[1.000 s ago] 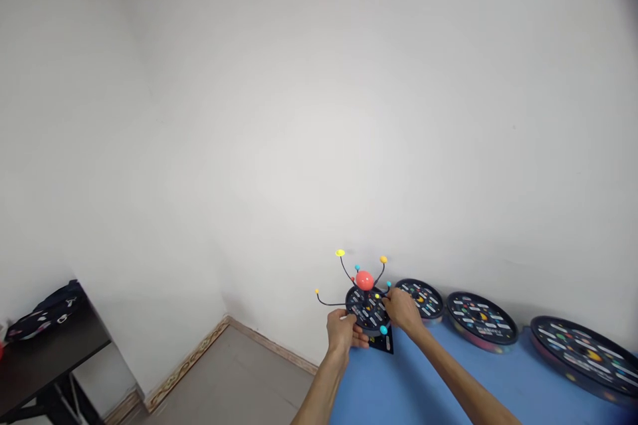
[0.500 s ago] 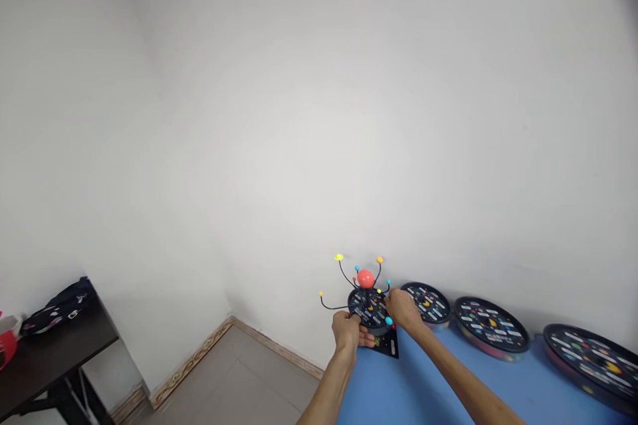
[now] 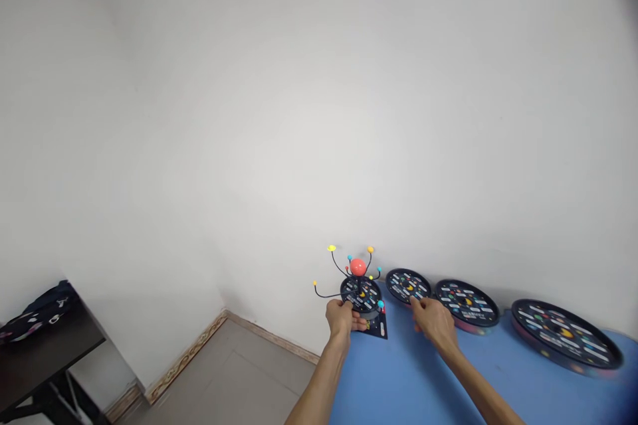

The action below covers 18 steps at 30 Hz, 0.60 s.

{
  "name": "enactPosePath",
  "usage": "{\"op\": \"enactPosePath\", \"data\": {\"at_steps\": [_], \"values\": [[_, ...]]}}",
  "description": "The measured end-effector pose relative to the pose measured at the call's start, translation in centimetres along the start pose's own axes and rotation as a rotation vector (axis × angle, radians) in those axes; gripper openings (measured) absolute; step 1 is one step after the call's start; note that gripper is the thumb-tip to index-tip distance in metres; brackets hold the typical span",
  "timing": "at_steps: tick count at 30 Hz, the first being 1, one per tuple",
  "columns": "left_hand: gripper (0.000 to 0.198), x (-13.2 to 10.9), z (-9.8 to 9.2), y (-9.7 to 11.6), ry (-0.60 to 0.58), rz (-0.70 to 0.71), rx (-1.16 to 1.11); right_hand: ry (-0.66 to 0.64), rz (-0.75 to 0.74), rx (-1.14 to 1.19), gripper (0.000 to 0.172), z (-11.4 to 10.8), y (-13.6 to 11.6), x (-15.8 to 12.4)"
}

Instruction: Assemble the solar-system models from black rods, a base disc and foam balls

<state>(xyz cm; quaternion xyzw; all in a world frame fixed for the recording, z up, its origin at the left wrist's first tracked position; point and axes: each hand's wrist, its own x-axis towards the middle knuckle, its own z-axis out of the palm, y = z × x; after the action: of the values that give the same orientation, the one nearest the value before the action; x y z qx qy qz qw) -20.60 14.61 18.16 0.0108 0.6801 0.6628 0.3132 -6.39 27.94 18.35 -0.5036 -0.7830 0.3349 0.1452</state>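
Observation:
A planet model stands on a round black base, with a red ball at its centre and small coloured balls on curved wires. My left hand grips the near-left edge of that base, thumb on top and fingers below. Partly under the base lies a black printed card. To the right, at the front rim of a second round black base, is my right hand. Its fingers are curled together, and whether they touch the rim or hold anything is hidden.
Two more printed round bases, a middle one and a larger-looking one, line the wall side of the blue table. At far left a dark bag rests on a black table. A white wall rises behind.
My right hand has left the planet model's base and moved right to the second base. My left hand stays on the model. The view has shifted slightly.

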Motion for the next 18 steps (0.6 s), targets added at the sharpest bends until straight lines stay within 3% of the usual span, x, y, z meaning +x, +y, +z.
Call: {"op": "enactPosePath", "data": {"at_steps": [5, 11, 18], "values": [[0.026, 0.2, 0.1, 0.1, -0.003, -0.004, -0.014, -0.108, 0.155, 0.170, 0.029, -0.4, 1.1, 1.2], [0.030, 0.1, 0.2, 0.2, -0.010, -0.012, -0.027, -0.166, 0.217, 0.279, 0.032, -0.1, 0.7, 1.7], [0.033, 0.0, 0.2, 0.1, -0.021, -0.028, -0.026, -0.176, 0.267, 0.372, 0.033, -0.4, 1.5, 0.1]]}}
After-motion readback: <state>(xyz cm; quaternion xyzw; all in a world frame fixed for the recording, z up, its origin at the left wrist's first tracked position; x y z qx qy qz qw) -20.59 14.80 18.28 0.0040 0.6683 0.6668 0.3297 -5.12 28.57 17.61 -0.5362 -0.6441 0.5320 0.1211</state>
